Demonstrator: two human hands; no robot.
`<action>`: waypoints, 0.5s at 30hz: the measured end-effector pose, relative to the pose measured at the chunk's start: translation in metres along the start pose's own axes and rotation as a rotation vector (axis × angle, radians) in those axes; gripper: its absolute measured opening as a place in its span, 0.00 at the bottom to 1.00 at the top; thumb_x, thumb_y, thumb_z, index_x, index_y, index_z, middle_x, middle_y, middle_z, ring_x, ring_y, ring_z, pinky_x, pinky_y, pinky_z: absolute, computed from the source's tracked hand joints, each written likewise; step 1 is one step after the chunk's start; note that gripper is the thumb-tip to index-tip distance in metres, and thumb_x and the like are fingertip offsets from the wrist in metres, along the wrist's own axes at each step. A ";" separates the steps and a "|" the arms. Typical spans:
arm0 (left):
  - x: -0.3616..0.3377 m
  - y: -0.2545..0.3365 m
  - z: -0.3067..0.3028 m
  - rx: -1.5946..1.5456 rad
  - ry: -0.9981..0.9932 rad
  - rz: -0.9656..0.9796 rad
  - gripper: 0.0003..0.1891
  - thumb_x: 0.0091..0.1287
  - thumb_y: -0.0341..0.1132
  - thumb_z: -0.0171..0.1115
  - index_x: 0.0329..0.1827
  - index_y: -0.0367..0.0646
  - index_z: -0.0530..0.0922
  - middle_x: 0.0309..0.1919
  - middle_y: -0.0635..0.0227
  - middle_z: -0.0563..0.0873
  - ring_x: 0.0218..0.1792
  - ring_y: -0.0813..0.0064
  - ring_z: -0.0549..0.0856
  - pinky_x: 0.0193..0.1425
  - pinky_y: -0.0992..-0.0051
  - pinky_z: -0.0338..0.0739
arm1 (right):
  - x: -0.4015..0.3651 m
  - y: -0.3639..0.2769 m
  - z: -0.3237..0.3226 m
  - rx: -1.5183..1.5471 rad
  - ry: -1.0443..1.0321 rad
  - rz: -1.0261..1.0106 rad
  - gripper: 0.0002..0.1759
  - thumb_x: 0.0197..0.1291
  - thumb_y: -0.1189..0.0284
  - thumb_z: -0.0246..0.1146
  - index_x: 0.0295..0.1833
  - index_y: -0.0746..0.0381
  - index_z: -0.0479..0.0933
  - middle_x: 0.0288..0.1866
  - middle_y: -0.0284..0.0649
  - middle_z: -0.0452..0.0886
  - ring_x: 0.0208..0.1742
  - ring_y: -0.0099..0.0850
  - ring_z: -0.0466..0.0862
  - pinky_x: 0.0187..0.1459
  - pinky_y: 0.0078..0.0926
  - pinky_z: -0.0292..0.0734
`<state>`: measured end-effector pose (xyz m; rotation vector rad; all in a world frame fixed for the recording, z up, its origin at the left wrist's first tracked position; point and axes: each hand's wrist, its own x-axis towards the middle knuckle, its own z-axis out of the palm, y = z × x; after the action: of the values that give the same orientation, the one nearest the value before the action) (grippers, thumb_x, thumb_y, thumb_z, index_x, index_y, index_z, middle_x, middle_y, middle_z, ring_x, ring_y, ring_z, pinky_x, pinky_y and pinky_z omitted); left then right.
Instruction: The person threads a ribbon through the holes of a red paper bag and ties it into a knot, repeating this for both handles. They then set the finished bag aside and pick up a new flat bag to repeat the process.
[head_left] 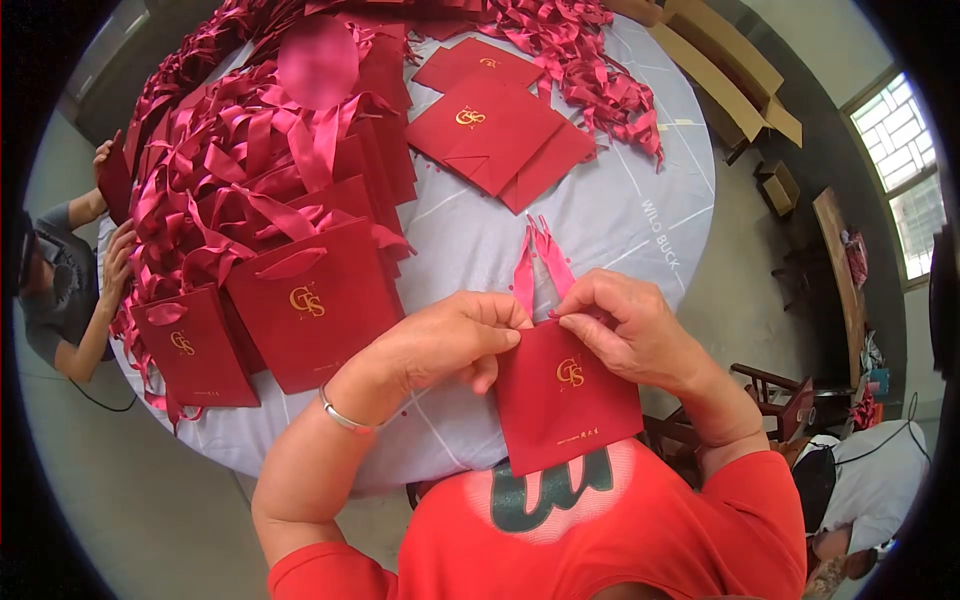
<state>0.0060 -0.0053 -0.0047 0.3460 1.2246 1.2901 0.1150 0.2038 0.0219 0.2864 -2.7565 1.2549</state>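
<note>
A small red paper gift bag with a gold emblem stands upright in front of my chest, its lower part against my red shirt. My left hand, with a silver bangle at the wrist, is closed at the bag's top left corner. At the top edge, my right hand pinches thumb and forefinger at a pink ribbon. Both ribbon strands rise beyond the bag onto the table, and their lower ends are partly hidden by my fingers.
Upright red bags with ribbon handles crowd the left of the round cloth-covered table. Flat bags lie ahead, beside loose ribbons. Another person handles bags at left; one more sits at right. Cardboard boxes stand behind.
</note>
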 end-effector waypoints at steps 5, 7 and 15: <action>0.000 0.002 0.008 0.024 0.082 -0.026 0.06 0.74 0.30 0.54 0.48 0.40 0.78 0.26 0.75 0.80 0.16 0.84 0.79 0.18 0.85 0.62 | -0.002 -0.002 0.000 0.010 0.017 0.041 0.04 0.60 0.80 0.65 0.40 0.66 0.79 0.34 0.44 0.82 0.32 0.37 0.84 0.34 0.30 0.78; 0.000 0.002 0.008 0.018 0.112 -0.041 0.06 0.74 0.30 0.54 0.48 0.39 0.78 0.26 0.75 0.81 0.16 0.84 0.79 0.18 0.85 0.62 | -0.002 -0.003 -0.001 -0.006 0.023 0.019 0.03 0.60 0.80 0.65 0.40 0.66 0.79 0.34 0.44 0.82 0.32 0.36 0.84 0.33 0.30 0.78; 0.002 -0.002 -0.001 0.042 0.026 -0.001 0.07 0.74 0.30 0.54 0.48 0.40 0.78 0.28 0.74 0.82 0.17 0.83 0.81 0.19 0.85 0.64 | -0.002 0.000 0.003 0.050 0.034 0.054 0.04 0.59 0.81 0.65 0.40 0.66 0.79 0.34 0.44 0.82 0.32 0.37 0.84 0.33 0.30 0.78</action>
<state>0.0060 -0.0045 -0.0075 0.3599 1.2757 1.2726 0.1165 0.2016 0.0196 0.1939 -2.7248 1.3295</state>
